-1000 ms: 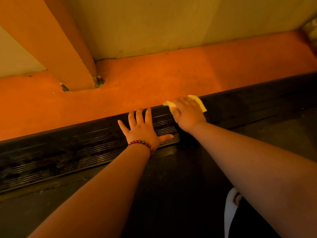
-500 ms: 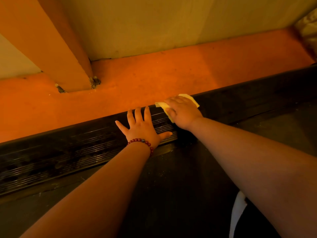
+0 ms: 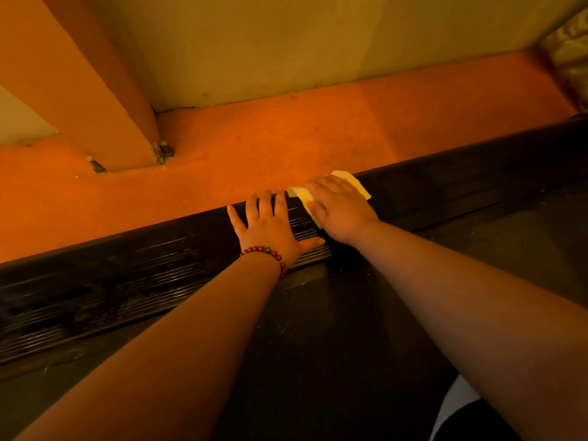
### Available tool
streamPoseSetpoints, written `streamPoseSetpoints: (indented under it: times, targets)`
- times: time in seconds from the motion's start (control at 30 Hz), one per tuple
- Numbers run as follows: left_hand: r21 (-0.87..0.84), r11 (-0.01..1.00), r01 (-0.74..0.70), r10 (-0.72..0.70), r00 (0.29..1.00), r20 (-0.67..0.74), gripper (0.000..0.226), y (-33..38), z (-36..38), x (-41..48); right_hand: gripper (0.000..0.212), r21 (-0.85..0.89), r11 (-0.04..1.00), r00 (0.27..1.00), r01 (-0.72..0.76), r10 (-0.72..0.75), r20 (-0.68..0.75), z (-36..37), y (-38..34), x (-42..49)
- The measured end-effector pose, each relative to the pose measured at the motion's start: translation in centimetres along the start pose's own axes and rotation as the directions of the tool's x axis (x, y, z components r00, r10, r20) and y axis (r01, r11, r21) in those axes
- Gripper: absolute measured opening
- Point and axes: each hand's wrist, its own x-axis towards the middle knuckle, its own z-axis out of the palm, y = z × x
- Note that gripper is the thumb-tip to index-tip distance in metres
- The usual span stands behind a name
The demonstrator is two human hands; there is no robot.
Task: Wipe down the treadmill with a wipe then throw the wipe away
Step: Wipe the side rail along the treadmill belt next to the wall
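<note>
Orange floor [image 3: 318, 138] runs along a pale wall [image 3: 286, 43], and nearer us lies the treadmill's dark ribbed side rail [image 3: 127, 281]. Our left hand [image 3: 270, 227], a red bead bracelet [image 3: 264, 250] at its wrist, rests flat on the rail with fingers spread. Just beside it, our right hand [image 3: 340, 211] presses a yellow wipe [image 3: 353, 183] onto the rail's far edge. Its fingers lie close together, flat over the wipe.

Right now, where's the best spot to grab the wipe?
Pinch the far corner of the wipe from above on the far side: it lies flat on the rail under the right hand, only that corner and its left edge showing.
</note>
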Motion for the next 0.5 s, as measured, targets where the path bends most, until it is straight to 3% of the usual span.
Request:
streamPoseSetpoints:
  times: [0.1,0.27,0.33,0.43,0.5]
  targets:
    - [0.022,1.000,0.002,-0.002,1.000,0.009,0.114,0.0,0.0,0.0,0.049,0.000,1.000,1.000,-0.026,0.026,0.007,-0.6,2.2,0.0]
    - [0.049,0.999,0.010,-0.012,0.999,0.039,0.115,0.5,-0.2,0.1,0.051,-0.070,0.963,0.966,-0.259,0.257,-0.030,-1.4,5.0,0.1]
    - [0.051,0.999,0.010,-0.012,0.999,0.048,0.115,0.7,-0.3,0.2,0.051,-0.068,0.975,0.978,-0.211,0.210,-0.012,-1.1,3.8,0.1]
    - [0.069,0.998,-0.001,-0.001,0.999,0.032,0.115,0.8,-0.2,0.3,0.053,-0.066,0.998,0.999,-0.004,0.006,0.037,-0.4,2.2,0.0]
    - [0.079,0.997,-0.016,0.012,0.999,0.048,0.117,0.8,-0.3,0.5,0.053,-0.045,0.998,0.998,0.034,-0.032,0.047,-0.8,3.1,-0.3]
